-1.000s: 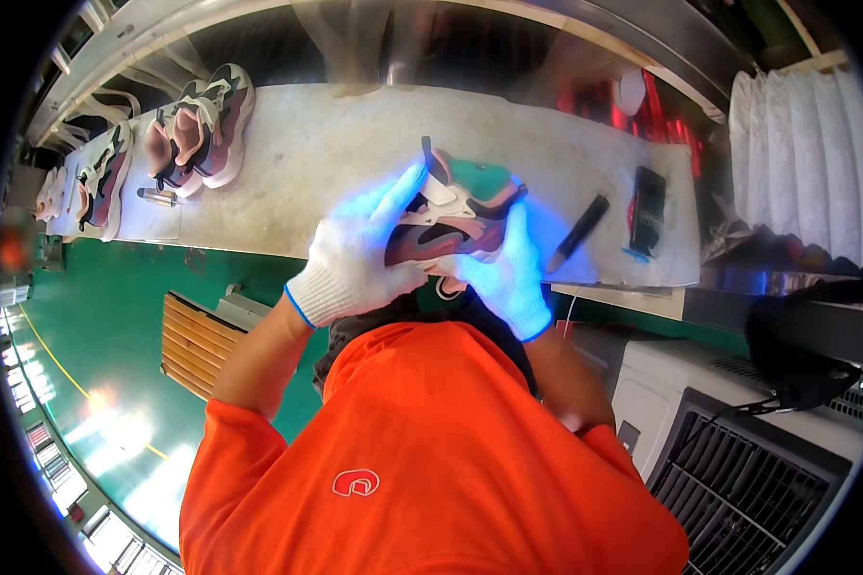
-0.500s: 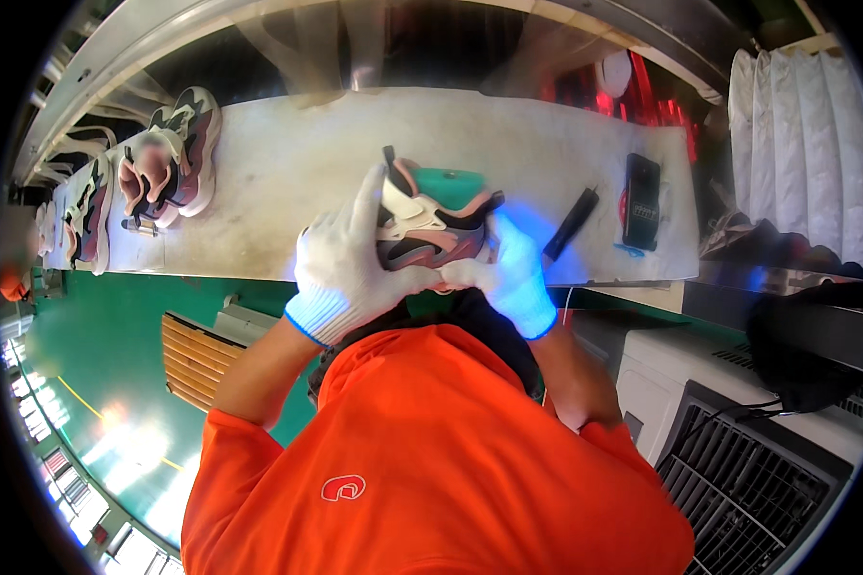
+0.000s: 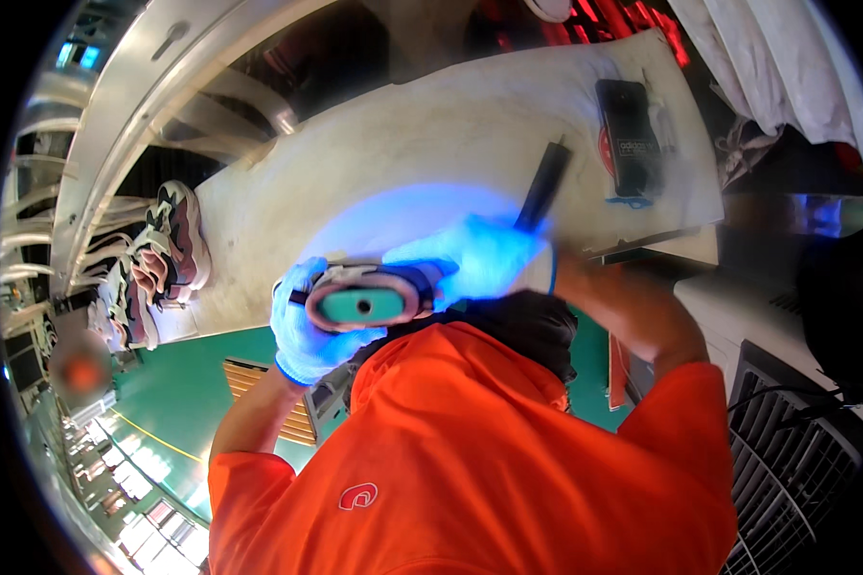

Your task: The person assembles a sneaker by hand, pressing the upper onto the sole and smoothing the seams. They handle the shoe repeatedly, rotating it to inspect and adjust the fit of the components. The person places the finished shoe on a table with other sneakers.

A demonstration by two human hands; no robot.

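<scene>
Both my hands wear white knit gloves with blue cuffs and hold a sneaker [image 3: 364, 285] above the table's near edge. Its pink-rimmed opening faces up toward me, filled by a green shoe last [image 3: 337, 307] with a dark round hole. My left hand [image 3: 302, 331] wraps around the shoe's left end. On the other end, my right hand [image 3: 484, 261] lies closed over the far and right side, its fingertips partly blurred. Blue light falls on both gloves and the shoe. Just beyond the right hand, a slim black stick-shaped tool [image 3: 546, 182] leans or lies on the table.
The pale table [image 3: 355, 163] has several similar sneakers [image 3: 172, 249] at its left end. A black box-like object [image 3: 628, 134] sits at the right with a red round item partly behind it. A metal frame [image 3: 115, 125] runs along the far left; white padded material [image 3: 767, 67] hangs far right.
The sneaker has turned from lying side-on to having its opening face me, and come nearer my body. My right hand has moved onto its far side. The whole view has rotated.
</scene>
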